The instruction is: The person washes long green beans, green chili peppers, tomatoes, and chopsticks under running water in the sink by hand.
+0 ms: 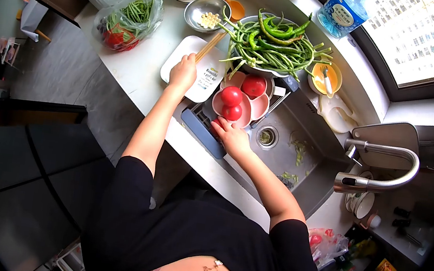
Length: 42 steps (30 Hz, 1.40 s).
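Observation:
My left hand (183,73) is closed around a bundle of wooden chopsticks (210,47), held over a white rectangular tray (173,69) with printed lettering. My right hand (232,138) has its fingers stretched out at the near edge of a pink petal-shaped dish (259,107), by the rack's blue-grey end. Whether the fingertips press on the dish or the rack is hard to make out. Red tomatoes (231,96) sit in the dish. Beyond it, a bowl is heaped with long green beans (271,55), and green peppers (277,31) lie on top.
A metal bowl (192,12) of peeled garlic and an orange spoon (236,11) stand behind the tray. A plastic bag (152,20) of vegetables lies left. The sink (305,130) holds green scraps, with a curved faucet (408,160) at right. A water bottle (344,12) stands by the window.

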Each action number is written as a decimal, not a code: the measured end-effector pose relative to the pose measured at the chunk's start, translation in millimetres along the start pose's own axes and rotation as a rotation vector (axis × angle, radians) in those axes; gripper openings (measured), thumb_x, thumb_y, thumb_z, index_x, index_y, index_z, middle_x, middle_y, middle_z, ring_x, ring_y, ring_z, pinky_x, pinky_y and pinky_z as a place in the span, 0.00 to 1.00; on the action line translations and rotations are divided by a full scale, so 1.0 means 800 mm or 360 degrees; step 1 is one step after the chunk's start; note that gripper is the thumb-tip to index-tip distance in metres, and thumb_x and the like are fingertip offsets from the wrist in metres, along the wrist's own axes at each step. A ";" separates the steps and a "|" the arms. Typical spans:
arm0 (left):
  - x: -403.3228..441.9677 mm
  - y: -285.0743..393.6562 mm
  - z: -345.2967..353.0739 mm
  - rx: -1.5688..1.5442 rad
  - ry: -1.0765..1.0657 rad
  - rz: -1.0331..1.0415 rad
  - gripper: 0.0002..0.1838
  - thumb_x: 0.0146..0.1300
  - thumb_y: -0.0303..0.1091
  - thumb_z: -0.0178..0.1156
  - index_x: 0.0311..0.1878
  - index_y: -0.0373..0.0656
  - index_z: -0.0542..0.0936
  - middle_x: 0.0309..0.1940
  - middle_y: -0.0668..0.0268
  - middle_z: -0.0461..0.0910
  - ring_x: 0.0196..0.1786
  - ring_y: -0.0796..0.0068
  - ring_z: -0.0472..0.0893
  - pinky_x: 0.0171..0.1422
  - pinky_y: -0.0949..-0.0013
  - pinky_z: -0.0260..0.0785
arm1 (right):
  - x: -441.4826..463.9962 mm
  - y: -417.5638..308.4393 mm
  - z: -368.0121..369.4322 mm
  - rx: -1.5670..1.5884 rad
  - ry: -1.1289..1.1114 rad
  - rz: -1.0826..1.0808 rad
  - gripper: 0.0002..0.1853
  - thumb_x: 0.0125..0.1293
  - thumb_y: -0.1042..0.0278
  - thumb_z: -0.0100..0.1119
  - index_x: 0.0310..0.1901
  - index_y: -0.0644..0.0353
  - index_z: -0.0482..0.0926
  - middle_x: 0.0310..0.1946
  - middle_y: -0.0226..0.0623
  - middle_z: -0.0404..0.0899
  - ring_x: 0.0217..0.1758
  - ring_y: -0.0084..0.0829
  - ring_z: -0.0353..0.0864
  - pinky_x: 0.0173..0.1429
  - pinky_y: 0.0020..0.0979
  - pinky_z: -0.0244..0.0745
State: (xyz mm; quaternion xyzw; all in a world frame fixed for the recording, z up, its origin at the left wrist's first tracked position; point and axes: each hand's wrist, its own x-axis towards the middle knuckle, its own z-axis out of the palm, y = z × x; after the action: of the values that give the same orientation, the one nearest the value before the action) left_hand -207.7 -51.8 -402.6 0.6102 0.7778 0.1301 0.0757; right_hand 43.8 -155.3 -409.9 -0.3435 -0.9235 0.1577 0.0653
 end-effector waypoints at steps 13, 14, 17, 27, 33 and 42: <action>-0.150 -0.005 -0.076 -0.0635 -0.0036 -0.0291 0.15 0.67 0.39 0.49 0.47 0.36 0.69 0.35 0.47 0.77 0.40 0.47 0.77 0.43 0.54 0.69 | -0.037 0.009 -0.064 0.0313 0.0720 0.0460 0.33 0.44 0.67 0.68 0.56 0.51 0.67 0.53 0.37 0.68 0.42 0.40 0.79 0.39 0.35 0.77; -0.157 -0.012 -0.060 -0.0874 -0.0041 -0.0280 0.14 0.68 0.40 0.49 0.45 0.37 0.69 0.31 0.52 0.76 0.33 0.54 0.77 0.36 0.58 0.69 | -0.028 0.018 -0.065 0.0223 0.0811 0.0517 0.33 0.45 0.68 0.67 0.56 0.52 0.67 0.54 0.37 0.68 0.43 0.41 0.78 0.40 0.35 0.77; -0.163 0.015 -0.078 -0.2434 -0.0800 -0.0902 0.12 0.69 0.42 0.48 0.40 0.41 0.68 0.20 0.70 0.65 0.17 0.82 0.64 0.19 0.77 0.56 | -0.008 0.060 -0.046 0.0107 0.0570 0.0723 0.37 0.47 0.71 0.64 0.62 0.54 0.62 0.60 0.42 0.63 0.52 0.43 0.74 0.44 0.37 0.76; -0.194 0.165 -0.059 -0.3225 -0.2157 -0.0703 0.07 0.69 0.35 0.48 0.43 0.42 0.67 0.27 0.69 0.64 0.24 0.83 0.63 0.26 0.81 0.58 | -0.097 0.084 -0.057 0.0524 0.0879 0.1051 0.22 0.57 0.64 0.62 0.52 0.62 0.71 0.55 0.46 0.70 0.56 0.43 0.71 0.57 0.37 0.68; -0.245 0.312 -0.018 -0.2960 -0.2418 -0.0885 0.07 0.68 0.38 0.50 0.43 0.46 0.67 0.26 0.67 0.67 0.30 0.76 0.69 0.32 0.72 0.67 | -0.305 0.189 -0.114 -0.0360 0.1634 0.1532 0.16 0.59 0.67 0.56 0.50 0.59 0.74 0.51 0.41 0.72 0.54 0.38 0.71 0.58 0.37 0.66; -0.244 0.432 0.127 -0.3235 -0.2104 -0.1842 0.09 0.70 0.36 0.43 0.36 0.41 0.64 0.23 0.67 0.63 0.21 0.79 0.61 0.23 0.77 0.58 | -0.373 0.292 -0.185 -0.0873 0.0609 0.1936 0.08 0.58 0.64 0.52 0.35 0.58 0.74 0.36 0.38 0.75 0.44 0.37 0.75 0.47 0.37 0.73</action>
State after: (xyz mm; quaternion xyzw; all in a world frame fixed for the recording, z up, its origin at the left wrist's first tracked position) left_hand 189.4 -153.0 -405.5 -0.1823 0.2992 0.2784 0.8943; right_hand 446.5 -147.5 -353.0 -0.8259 -0.5457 -0.1363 0.0378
